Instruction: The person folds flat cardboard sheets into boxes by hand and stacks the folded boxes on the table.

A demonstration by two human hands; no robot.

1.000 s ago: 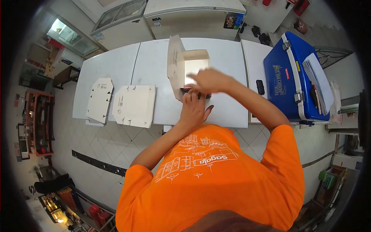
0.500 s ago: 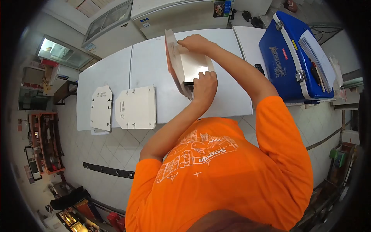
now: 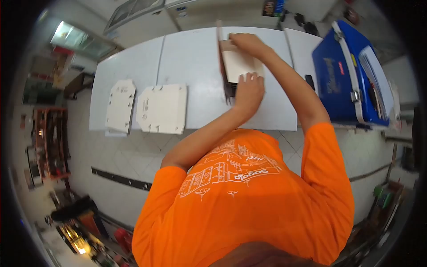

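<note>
1 box (image 3: 239,62): the left hand (image 3: 250,91), partly closed, grips its near end; the right hand (image 3: 247,42), likewise curled, its far end. Left of it, 2 carton piles (image 3: 163,109); right, 1 cooler (image 3: 331,84).

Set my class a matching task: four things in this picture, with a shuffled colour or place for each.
1. Left hand
2. Right hand
3. Cooler
4. Papers

A. Blue
B. On the cooler
C. At the box's far end
D. At the box's near end

Pairs: 1-D, 2-C, 3-A, 4-B
</note>
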